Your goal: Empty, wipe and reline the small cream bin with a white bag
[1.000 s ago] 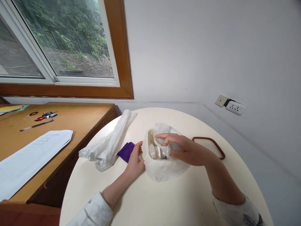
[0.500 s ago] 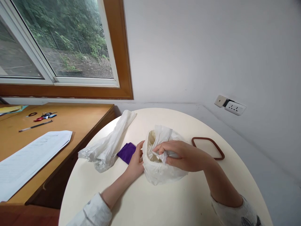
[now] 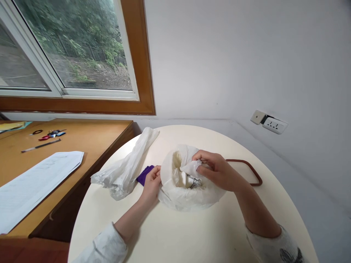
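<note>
Some scraps inside white bag

The left hand, loosely curved, points toward one o'clock, while the right hand, pinching, angles from its wrist toward ten.
</note>
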`<state>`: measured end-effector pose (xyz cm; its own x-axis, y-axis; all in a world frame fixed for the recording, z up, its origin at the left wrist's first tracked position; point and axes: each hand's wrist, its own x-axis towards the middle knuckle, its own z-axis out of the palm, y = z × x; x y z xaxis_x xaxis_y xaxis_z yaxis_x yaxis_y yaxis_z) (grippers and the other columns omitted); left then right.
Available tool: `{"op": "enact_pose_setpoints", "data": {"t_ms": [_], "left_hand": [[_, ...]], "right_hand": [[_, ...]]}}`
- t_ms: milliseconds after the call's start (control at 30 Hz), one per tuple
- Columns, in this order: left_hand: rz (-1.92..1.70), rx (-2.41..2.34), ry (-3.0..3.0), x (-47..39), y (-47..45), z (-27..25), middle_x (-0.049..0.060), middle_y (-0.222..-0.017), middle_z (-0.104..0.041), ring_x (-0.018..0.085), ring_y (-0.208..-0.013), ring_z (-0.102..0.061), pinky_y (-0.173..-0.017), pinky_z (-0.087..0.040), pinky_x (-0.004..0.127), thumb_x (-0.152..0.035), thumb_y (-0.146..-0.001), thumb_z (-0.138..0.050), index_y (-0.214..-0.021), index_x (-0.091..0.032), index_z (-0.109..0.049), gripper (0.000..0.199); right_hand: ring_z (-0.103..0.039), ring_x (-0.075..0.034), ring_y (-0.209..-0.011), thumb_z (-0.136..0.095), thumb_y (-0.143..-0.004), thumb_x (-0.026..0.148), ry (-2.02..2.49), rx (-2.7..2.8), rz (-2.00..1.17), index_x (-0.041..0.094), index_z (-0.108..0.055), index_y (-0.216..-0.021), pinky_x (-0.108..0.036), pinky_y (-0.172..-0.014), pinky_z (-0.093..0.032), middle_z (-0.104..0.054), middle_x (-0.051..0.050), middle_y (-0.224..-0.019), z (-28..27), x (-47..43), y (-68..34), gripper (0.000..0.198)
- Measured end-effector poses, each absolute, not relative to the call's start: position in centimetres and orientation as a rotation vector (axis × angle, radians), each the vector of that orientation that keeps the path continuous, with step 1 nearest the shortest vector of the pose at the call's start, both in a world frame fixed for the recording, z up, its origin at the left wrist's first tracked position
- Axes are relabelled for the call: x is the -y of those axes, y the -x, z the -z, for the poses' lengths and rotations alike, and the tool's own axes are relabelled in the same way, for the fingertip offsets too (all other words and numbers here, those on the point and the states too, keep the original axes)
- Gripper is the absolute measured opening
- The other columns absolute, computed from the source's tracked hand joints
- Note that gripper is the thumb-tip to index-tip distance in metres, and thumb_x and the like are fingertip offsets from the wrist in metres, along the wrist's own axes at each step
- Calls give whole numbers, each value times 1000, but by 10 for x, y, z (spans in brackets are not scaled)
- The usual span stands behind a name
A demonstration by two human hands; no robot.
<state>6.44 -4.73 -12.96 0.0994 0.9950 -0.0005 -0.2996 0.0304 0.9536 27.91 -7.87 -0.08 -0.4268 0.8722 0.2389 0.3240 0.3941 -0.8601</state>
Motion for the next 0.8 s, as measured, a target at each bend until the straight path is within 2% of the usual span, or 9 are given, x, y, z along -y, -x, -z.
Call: {"op": "enact_pose_setpoints", "data": {"t_ms": [133, 300, 367, 433, 600, 700, 800], "left_hand": [[-1124, -822, -887, 46, -61, 130, 0, -72, -66, 13, -61, -61, -55, -45, 21, -27, -67, -68, -90, -17, -62, 26], [-1009, -809, -893, 50, -64, 129, 6, -97, -68, 20, -83, -65, -71, -52, 30, -30, -67, -71, -107, -19, -59, 43], [-945, -769, -922, 51, -65, 128, 9, -99, -68, 22, -87, -65, -74, -52, 32, -30, -68, -71, -107, -17, -59, 43], [-924, -736, -957, 51, -65, 128, 10, -94, -70, 22, -83, -66, -72, -52, 32, -29, -66, -73, -103, -15, -62, 41], [-934, -692, -1018, 51, -65, 126, 8, -80, -70, 21, -69, -65, -58, -49, 26, -26, -62, -76, -98, -14, -64, 39], [-967, -679, -996, 51, -63, 123, 5, -76, -69, 15, -62, -61, -53, -45, 22, -21, -63, -73, -92, -15, -64, 30], [-1044, -712, -943, 50, -61, 119, 0, -66, -64, 10, -54, -56, -50, -42, 18, -16, -63, -70, -80, -15, -62, 19]], "right_hand": [[-51, -11, -66, -54, -79, 23, 960, 1752, -928, 20, -58, -81, -22, -57, -40, -56, 0, -74, 3, 77, -285, 5], [-54, -14, -66, -62, -75, 28, 806, 1551, -961, 21, -58, -77, -26, -56, -43, -59, -2, -74, 1, 79, -294, 8], [-55, -15, -66, -61, -74, 26, 683, 1538, -1010, 22, -57, -75, -28, -57, -43, -58, -2, -72, 0, 82, -295, 6], [-54, -15, -65, -57, -72, 20, 545, 1578, -1069, 22, -56, -72, -29, -59, -43, -57, -1, -68, -1, 86, -293, 2], [-52, -15, -66, -46, -60, 8, 437, 1938, -1166, 21, -56, -71, -30, -63, -43, -57, -1, -70, -7, 97, -280, 19], [-52, -13, -67, -45, -57, 5, 513, 2303, -1002, 21, -54, -70, -30, -73, -42, -60, 1, -70, -8, 102, -268, 22], [-50, -11, -65, -45, -60, 5, 545, 2478, -774, 22, -51, -68, -30, -84, -38, -61, 4, -69, -3, 105, -256, 19]]}}
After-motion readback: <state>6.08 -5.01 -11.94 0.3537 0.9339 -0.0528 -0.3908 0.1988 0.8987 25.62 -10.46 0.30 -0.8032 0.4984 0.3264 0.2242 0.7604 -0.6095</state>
